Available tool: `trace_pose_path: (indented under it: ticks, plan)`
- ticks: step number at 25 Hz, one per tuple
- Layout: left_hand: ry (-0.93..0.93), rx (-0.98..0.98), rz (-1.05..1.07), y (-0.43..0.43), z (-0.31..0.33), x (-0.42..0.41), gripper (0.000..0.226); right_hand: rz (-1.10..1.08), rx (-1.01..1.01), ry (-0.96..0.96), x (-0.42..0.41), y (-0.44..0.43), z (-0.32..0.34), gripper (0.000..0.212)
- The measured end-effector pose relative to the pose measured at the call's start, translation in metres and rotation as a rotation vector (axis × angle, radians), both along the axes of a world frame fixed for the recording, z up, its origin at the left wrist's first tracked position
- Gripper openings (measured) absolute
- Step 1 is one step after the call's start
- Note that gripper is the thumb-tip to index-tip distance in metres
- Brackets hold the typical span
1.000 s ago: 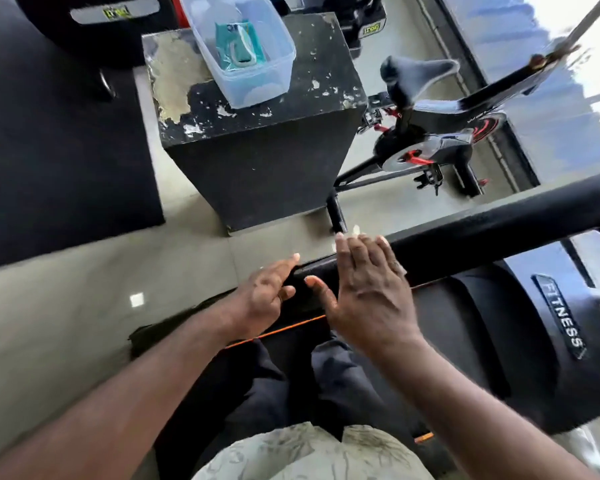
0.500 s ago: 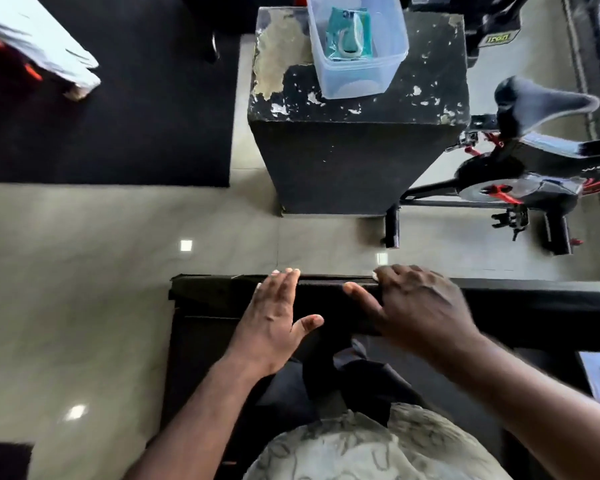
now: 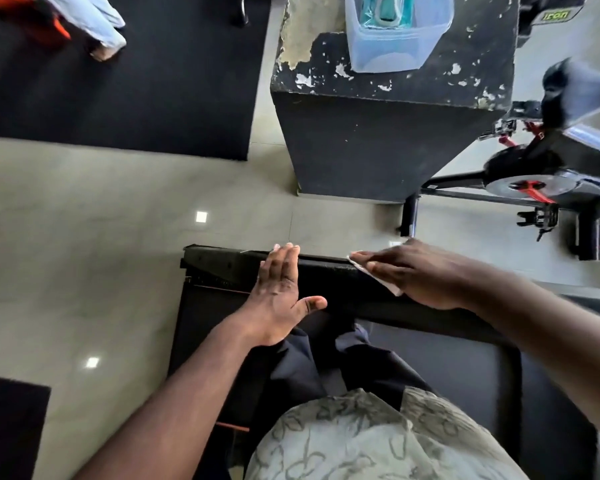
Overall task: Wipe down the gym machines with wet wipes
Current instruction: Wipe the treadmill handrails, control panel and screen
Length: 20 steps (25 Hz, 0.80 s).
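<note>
A black treadmill side rail (image 3: 229, 266) runs across the middle of the view. My right hand (image 3: 420, 271) lies flat on it with straight fingers and presses a white wet wipe (image 3: 359, 263) against the rail; only the wipe's edges show under the palm. My left hand (image 3: 279, 296) rests open on the rail a little to the left, fingers straight, thumb spread, holding nothing. A clear plastic tub (image 3: 395, 46) holding a teal wipes pack (image 3: 383, 10) stands on a worn black box (image 3: 378, 140) beyond the rail.
An exercise bike (image 3: 548, 178) stands at the right beside the black box. Black floor mats (image 3: 118, 81) lie at the upper left and lower left on grey tiles. Another person's foot (image 3: 101, 46) shows at the top left. My legs stand on the treadmill deck.
The view has swung left along the rail to its end. My right hand has flattened and slid right, so the wipe's edge now shows. My left hand stays on the rail.
</note>
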<state>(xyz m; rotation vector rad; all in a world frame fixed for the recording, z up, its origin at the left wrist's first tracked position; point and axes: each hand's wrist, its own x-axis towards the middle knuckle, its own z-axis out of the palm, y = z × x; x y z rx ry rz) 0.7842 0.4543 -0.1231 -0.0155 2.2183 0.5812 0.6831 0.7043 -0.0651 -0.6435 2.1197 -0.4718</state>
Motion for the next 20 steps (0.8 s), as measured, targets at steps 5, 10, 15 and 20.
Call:
trace_pose_path:
  ticks: [5,10,15,20]
  plan:
    - [0.015,0.027,-0.004,-0.001,-0.002,0.004,0.106,-0.063,0.013,-0.195,-0.024,-0.014,-0.025,0.028]
    - [0.108,0.089,0.021,-0.005,-0.014,0.009,0.108,-0.203,-0.063,-0.283,-0.018,-0.012,-0.001,0.029]
    - [0.219,0.329,0.471,-0.023,-0.029,0.038,0.113,0.051,0.09,-0.151,-0.025,-0.12,-0.077,0.028]
    - [0.191,0.378,0.843,-0.059,-0.049,0.079,0.083,-0.063,0.212,-0.067,-0.012,-0.089,-0.02,0.027]
